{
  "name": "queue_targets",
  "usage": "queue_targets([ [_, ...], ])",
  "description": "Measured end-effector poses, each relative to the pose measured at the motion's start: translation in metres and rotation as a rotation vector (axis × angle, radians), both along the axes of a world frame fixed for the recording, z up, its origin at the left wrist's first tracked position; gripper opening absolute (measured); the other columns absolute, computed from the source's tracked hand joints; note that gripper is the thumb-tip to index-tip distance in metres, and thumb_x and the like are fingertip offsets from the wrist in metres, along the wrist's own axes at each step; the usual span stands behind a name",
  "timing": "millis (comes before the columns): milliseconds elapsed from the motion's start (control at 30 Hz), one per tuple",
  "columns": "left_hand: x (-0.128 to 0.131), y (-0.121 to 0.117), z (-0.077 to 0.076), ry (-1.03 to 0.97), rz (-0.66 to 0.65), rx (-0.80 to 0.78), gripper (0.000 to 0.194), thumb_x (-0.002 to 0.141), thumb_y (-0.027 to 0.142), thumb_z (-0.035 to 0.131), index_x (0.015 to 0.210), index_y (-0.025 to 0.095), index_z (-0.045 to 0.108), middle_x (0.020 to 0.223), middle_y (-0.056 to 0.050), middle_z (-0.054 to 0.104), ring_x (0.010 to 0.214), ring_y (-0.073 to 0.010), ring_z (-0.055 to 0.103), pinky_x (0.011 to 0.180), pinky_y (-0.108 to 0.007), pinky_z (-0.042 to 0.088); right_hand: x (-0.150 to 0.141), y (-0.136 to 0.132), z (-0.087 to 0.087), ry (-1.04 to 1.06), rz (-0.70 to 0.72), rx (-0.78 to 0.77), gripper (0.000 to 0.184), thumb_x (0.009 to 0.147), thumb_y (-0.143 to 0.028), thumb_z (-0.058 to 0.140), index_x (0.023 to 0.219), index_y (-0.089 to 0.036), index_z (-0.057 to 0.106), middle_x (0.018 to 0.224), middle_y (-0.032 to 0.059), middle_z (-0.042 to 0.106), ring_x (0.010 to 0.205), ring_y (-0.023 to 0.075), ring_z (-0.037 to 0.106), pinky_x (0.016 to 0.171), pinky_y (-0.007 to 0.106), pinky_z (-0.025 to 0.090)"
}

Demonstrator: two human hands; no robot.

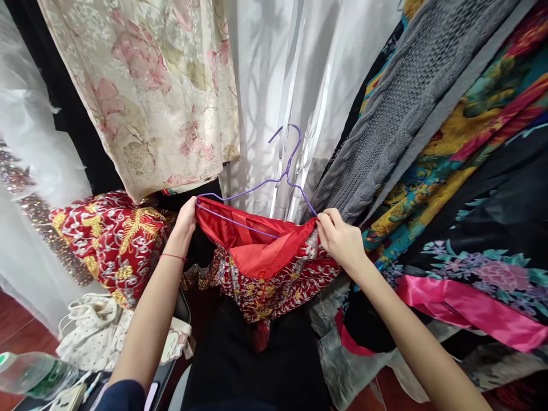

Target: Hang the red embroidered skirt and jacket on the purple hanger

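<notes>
A red embroidered garment (274,291) with gold and silver patterning is stretched between my hands, its smooth red lining showing along the top edge. My left hand (185,221) is closed on the garment's left corner, at the end of a purple wire hanger (286,173). At the opposite corner, my right hand (340,238) pinches the upper edge beside the hanger's right shoulder. The hanger's hook points up, and its lower bar runs partly inside the garment's opening. Fingertips of the left hand are partly hidden behind the cloth.
A cream floral garment (166,97) hangs ahead on the left, above another red embroidered piece (115,245). Grey knitwear (406,103) and a black floral garment (483,257) hang to the right. A plastic bottle (38,374) and a dotted white cloth bag (92,331) lie at lower left.
</notes>
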State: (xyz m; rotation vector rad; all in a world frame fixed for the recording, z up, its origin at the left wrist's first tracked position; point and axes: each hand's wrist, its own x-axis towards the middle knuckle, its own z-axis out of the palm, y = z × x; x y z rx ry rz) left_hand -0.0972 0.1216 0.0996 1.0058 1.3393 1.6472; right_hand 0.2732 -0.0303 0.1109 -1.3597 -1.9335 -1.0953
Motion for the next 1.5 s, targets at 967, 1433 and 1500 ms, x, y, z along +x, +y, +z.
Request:
queue_targets([
  [967, 0.039, -0.133, 0.048, 1.128, 0.211, 0.169, 0.042, 0.087, 0.040, 0.057, 0.122, 0.019, 0.064, 0.077, -0.006, 0.071, 0.067, -0.0230, 0.065, 0.065, -0.029, 0.043, 0.017, 0.013, -0.017, 0.183, 0.165, 0.293, 0.024, 0.096, -0.011, 0.044, 0.113, -0.016, 0.060, 0.091, 0.0075, 0.065, 0.070, 0.0158, 0.060, 0.064, 0.025, 0.045],
  [1433, 0.024, -0.069, 0.037, 0.332, 0.277, 0.527, 0.026, 0.083, 0.044, 0.059, 0.082, 0.019, 0.066, 0.088, -0.006, 0.071, 0.096, -0.0217, 0.067, 0.095, -0.037, 0.053, -0.028, -0.004, -0.022, -0.551, 0.563, 0.073, 0.025, 0.092, -0.015, 0.052, 0.115, -0.020, 0.061, 0.114, 0.0101, 0.070, 0.110, 0.0213, 0.058, 0.099, 0.044, 0.037],
  [1500, 0.024, -0.064, 0.037, 0.094, 0.128, 0.471, 0.024, 0.080, 0.043, 0.061, 0.080, 0.019, 0.062, 0.080, -0.004, 0.071, 0.088, -0.0201, 0.070, 0.086, -0.034, 0.058, -0.047, -0.002, -0.024, -0.593, 0.660, 0.109, 0.028, 0.094, -0.011, 0.051, 0.118, -0.022, 0.060, 0.111, 0.0074, 0.071, 0.102, 0.0180, 0.061, 0.094, 0.039, 0.040],
])
